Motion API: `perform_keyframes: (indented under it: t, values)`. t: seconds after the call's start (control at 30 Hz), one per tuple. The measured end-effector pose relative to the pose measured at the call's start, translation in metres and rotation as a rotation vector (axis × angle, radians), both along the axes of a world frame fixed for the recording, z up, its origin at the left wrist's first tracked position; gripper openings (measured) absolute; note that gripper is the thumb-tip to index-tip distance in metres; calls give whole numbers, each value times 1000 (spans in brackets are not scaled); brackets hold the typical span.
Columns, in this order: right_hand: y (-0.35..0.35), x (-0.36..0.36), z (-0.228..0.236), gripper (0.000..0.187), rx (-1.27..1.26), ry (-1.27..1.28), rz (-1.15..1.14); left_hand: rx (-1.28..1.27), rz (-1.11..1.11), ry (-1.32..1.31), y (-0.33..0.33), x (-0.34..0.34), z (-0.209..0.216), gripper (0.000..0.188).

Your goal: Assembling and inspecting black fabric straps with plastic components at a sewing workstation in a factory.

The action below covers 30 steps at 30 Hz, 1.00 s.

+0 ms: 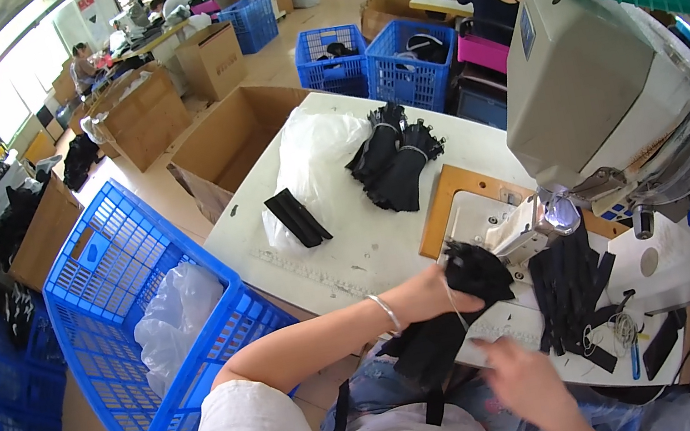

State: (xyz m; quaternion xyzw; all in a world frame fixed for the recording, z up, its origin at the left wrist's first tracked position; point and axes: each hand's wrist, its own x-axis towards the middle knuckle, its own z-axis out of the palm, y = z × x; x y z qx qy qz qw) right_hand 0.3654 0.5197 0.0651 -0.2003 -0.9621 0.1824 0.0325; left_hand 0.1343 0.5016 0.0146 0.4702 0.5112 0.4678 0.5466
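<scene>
My left hand is closed around the middle of a bundle of black fabric pieces, held over my lap at the table's front edge. The bundle's lower part hangs below the hand. A thin pale tie runs across it by my left fingers. Just below and to the right is my right hand, its fingertips close to the bundle. Those fingers are smeared by motion, so their grip is unclear. Two tied black bundles lie farther back on the white table, near a folded black piece.
A beige sewing machine stands at the right. Loose black strips, tangled cord and a blue-handled tool lie near it. A white plastic bag rests on the table. Left stands a blue crate; behind, an open carton.
</scene>
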Motion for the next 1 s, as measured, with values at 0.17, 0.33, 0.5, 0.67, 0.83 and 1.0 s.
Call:
perform_keyframes:
  t: [0.17, 0.33, 0.5, 0.67, 0.83, 1.0]
  values:
    - [56, 26, -59, 14, 255, 851, -505, 91, -237, -350, -7, -9, -13, 45]
    - [40, -1, -44, 15, -719, 1299, -411, -77, -90, -450, -19, 5, 3, 70]
    - [58, 33, -77, 11, -519, 1003, -422, -126, 61, -648, -29, -11, 22, 58]
    - [42, 31, -76, 71, -2187, 1554, -74, 662, 30, 109, -42, 1, 25, 48]
    - [30, 8, -31, 118, -1355, 692, -350, 873, -191, 1205, -23, 12, 32, 37]
    - [-10, -17, 9, 101, -232, 111, 16, 479, -71, 1107, -12, 9, -10, 35]
